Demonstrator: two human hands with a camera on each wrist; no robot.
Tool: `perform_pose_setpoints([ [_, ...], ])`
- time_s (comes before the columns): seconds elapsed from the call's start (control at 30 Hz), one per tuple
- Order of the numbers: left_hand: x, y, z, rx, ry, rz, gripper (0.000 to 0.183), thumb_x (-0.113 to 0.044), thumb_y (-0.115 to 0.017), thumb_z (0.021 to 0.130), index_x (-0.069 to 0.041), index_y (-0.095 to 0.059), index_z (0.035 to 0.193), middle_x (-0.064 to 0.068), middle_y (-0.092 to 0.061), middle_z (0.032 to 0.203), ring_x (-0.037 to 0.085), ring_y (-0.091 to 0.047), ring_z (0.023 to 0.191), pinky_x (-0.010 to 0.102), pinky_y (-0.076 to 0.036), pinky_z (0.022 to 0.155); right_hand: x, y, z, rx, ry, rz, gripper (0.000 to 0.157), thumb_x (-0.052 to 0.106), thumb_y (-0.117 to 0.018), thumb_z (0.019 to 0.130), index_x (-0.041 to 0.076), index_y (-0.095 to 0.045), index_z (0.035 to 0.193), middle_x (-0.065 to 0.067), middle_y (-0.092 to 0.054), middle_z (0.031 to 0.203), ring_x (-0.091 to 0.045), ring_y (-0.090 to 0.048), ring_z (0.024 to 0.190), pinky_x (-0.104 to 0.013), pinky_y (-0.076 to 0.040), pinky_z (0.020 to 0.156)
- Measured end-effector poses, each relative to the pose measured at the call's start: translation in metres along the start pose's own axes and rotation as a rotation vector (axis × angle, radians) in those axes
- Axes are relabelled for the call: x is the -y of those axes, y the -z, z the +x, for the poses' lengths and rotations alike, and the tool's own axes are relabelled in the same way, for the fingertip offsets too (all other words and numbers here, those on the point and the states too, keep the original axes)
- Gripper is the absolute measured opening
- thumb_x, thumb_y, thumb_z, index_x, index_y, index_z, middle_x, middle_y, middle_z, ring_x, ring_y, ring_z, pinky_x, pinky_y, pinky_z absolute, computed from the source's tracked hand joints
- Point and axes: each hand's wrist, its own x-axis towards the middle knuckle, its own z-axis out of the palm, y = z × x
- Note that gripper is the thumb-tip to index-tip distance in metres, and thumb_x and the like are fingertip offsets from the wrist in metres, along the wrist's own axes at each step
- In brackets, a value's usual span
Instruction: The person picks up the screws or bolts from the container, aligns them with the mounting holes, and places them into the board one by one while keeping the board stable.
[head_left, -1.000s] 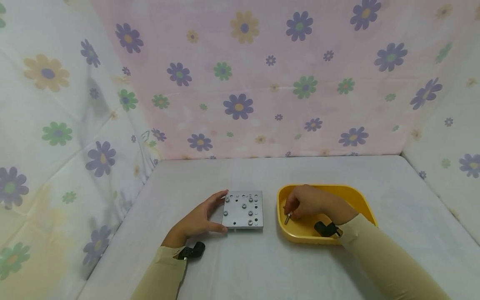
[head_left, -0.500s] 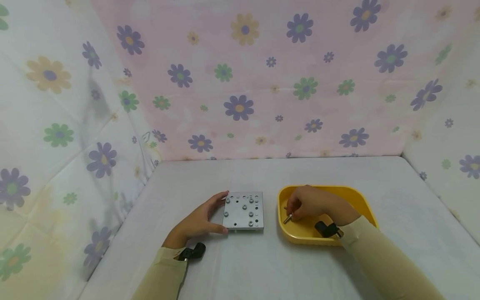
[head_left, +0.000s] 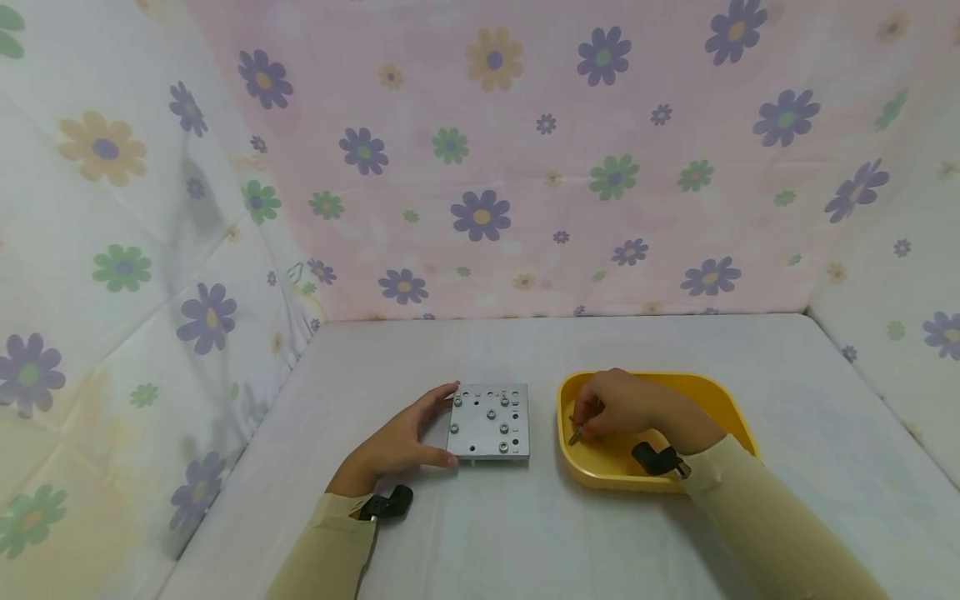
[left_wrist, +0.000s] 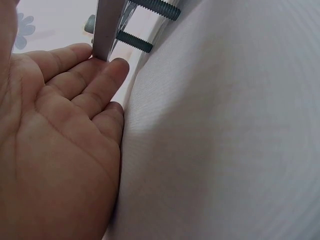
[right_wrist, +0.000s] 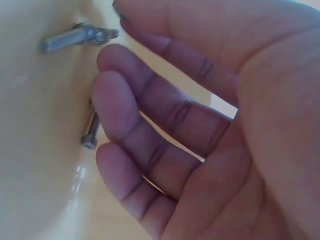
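The left hand (head_left: 397,446) lies on the white tabletop (head_left: 525,533) with fingers straight and thumb extended, bracing the left edge of the metal plate (head_left: 489,422); in the left wrist view the fingertips (left_wrist: 112,67) touch the plate edge (left_wrist: 107,27), and threaded bolt shanks (left_wrist: 134,41) project below the plate, which stands clear of the table surface. Several bolt heads sit in the plate's upper face. Just beside the plate, to its right, is the yellow tray (head_left: 712,400). The right hand (head_left: 618,406) is inside the tray, fingers curled, pinching one bolt (head_left: 575,434) at its fingertips; the right wrist view shows this bolt (right_wrist: 75,36) at the index fingertip and a second bolt (right_wrist: 91,132) lying on the tray floor behind the fingers (right_wrist: 125,105). Beyond the table stands the flowered cloth backdrop (head_left: 480,167).
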Motion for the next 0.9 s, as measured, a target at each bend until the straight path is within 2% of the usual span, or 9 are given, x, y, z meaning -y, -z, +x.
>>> perform_pose_setpoints([
  [0.4,-0.002,0.0,0.0,-0.009,0.008,0.008,0.118,-0.024,-0.097,0.07,-0.027,-0.026,0.164,-0.005,-0.039,0.164,0.018,-0.027,0.157,0.053,-0.009,0.129,0.016,0.0,-0.002,-0.02,-0.015,-0.036,0.006,0.015,-0.078,0.092,0.02,-0.074,0.09,0.006,-0.067,0.085,-0.015,-0.06,0.077,-0.031,-0.053,0.071],
  [0.6,-0.001,0.0,0.0,-0.01,0.005,0.009,0.119,-0.024,-0.097,0.07,-0.025,-0.026,0.165,-0.006,-0.039,0.164,0.018,-0.027,0.157,0.053,-0.009,0.129,0.019,0.0,-0.003,-0.038,-0.025,-0.045,0.003,0.016,-0.076,0.093,0.018,-0.075,0.093,0.006,-0.067,0.085,-0.015,-0.06,0.075,-0.03,-0.054,0.07],
  [0.9,-0.001,0.0,-0.001,-0.009,0.002,-0.01,0.119,-0.022,-0.097,0.07,-0.025,-0.025,0.165,-0.006,-0.039,0.164,0.018,-0.026,0.157,0.054,-0.008,0.129,0.023,0.004,-0.003,-0.059,0.005,-0.033,0.004,0.018,-0.075,0.095,0.016,-0.073,0.093,0.005,-0.068,0.085,-0.015,-0.062,0.077,-0.031,-0.054,0.072],
])
